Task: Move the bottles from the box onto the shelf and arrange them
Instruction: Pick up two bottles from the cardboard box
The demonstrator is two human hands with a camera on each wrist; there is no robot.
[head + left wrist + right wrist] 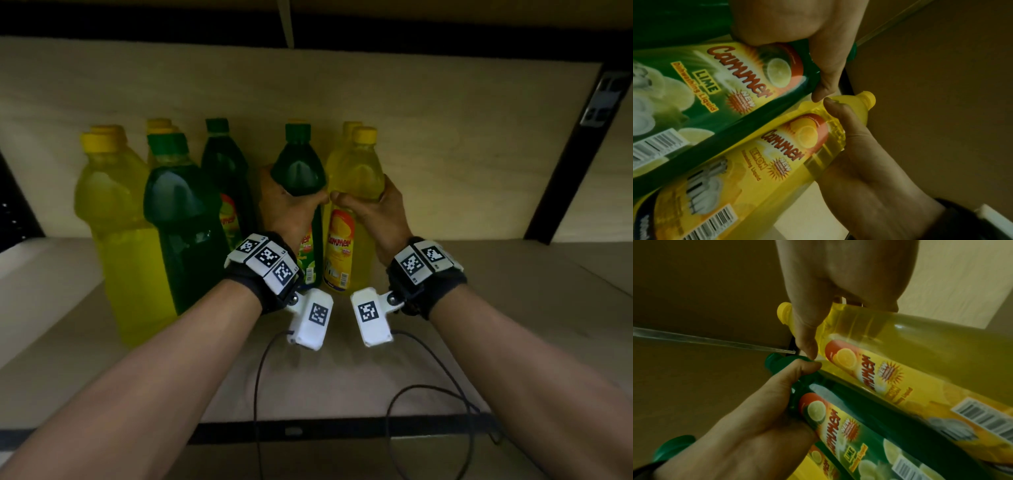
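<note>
Gripping: left hand point(291, 202) curled round the shoulder of the dark green plastic lime dish-liquid bottle point(301, 178); right hand point(373, 209) curled round the shoulder of the clear yellow plastic lemon dish-liquid bottle point(356, 171); thumb tips nearly meeting between the two.
Held bottles: both upright on the pale wooden shelf board point(445, 325), side by side, walls touching or very nearly; printed labels face the person; a further yellow cap shows just behind the lemon one.
Left group: several more bottles on the same board, green-capped bottle point(185, 212) nearest, large yellow bottle point(113, 219) beside it, others behind; second green bottle point(222, 171) just left of the left hand.
Box: not in view.
Stage (judgement): placing and squaring the pair; remainder unknown.
Risks: tall narrow bodies held high may rock on release if not seated flat; left knuckles sit close to the second green bottle, so a sideways withdrawal could knock it; trailing black wrist cables point(260, 377) could snag the shelf's front edge.
</note>
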